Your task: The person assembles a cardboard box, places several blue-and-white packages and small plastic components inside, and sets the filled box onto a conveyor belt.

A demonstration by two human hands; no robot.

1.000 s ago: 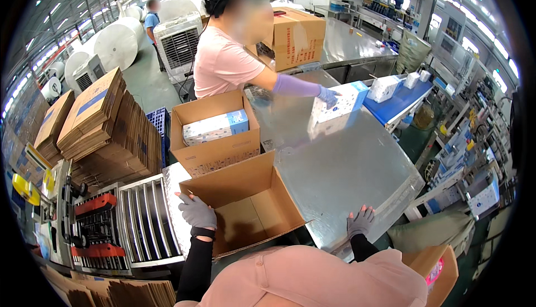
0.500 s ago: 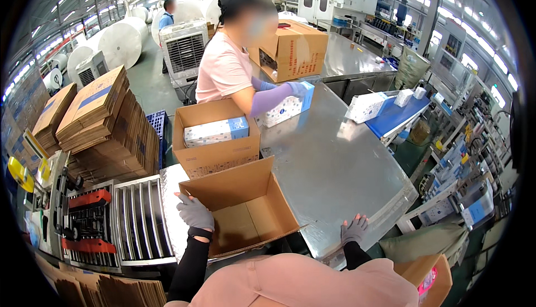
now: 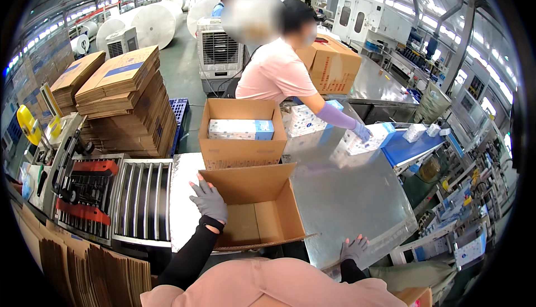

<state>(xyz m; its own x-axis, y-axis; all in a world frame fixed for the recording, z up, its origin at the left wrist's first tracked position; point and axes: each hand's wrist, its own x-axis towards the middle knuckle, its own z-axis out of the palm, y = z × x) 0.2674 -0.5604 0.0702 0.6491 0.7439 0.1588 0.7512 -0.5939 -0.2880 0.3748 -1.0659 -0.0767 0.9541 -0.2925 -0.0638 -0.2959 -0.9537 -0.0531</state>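
Observation:
My left hand [image 3: 210, 203], in a grey fingerless glove, rests at the left side of an open cardboard box [image 3: 245, 187]. Its fingers are stretched out against the box's edge, not wrapped round it. Inside, the box's bare bottom shows. My right hand [image 3: 353, 249], gloved the same way, lies with fingers spread on the near edge of the metal table [image 3: 357, 195] and holds nothing. Just beyond my box stands a second cardboard box [image 3: 243, 153] with a white-and-blue wrapped pack [image 3: 240, 129] in it.
Across the table a co-worker in a pink shirt [image 3: 273, 72] reaches a gloved hand onto a wrapped pack [image 3: 365, 138] by the blue conveyor belt [image 3: 416, 148]. A roller conveyor [image 3: 142, 201] lies at left, before stacked flat cartons [image 3: 125, 100]. More flat cartons [image 3: 84, 268] stand at lower left.
The view has swung left. The co-worker's hand has moved from the pack by the box to the pack at the conveyor. My hands keep about the same places on box and table.

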